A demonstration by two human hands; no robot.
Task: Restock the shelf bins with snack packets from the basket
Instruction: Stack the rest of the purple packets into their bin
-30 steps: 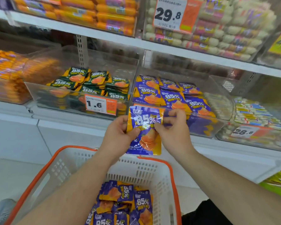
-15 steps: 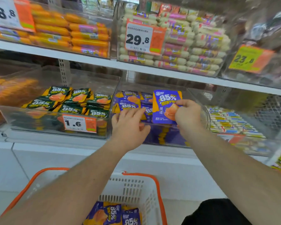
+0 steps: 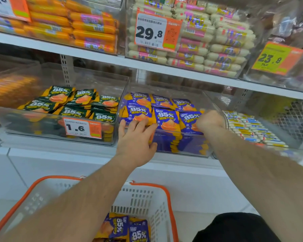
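A clear shelf bin (image 3: 166, 88) on the middle shelf holds rows of purple "85%" snack packets (image 3: 165, 117). My right hand (image 3: 209, 121) is inside the bin at its front right, fingers curled on the right edge of a purple packet (image 3: 189, 119) that lies on the front row. My left hand (image 3: 136, 137) rests on the bin's front rim, fingers straight over the edge and thumb against the front wall. Below, a white basket with an orange rim (image 3: 170, 203) holds more purple packets (image 3: 122, 227), partly hidden by my left forearm.
Left of the purple bin stands a clear bin of green "85%" packets (image 3: 73, 109) with a 1.6 price tag (image 3: 82, 128). The upper shelf (image 3: 98, 56) carries orange sausages and white-pink sausages with a 29.8 tag. A bin of small white packs (image 3: 252, 130) sits to the right.
My right hand lowered the purple packet from upright above the bin down onto the front right row. My left hand settled onto the bin's front rim. The view moved closer.
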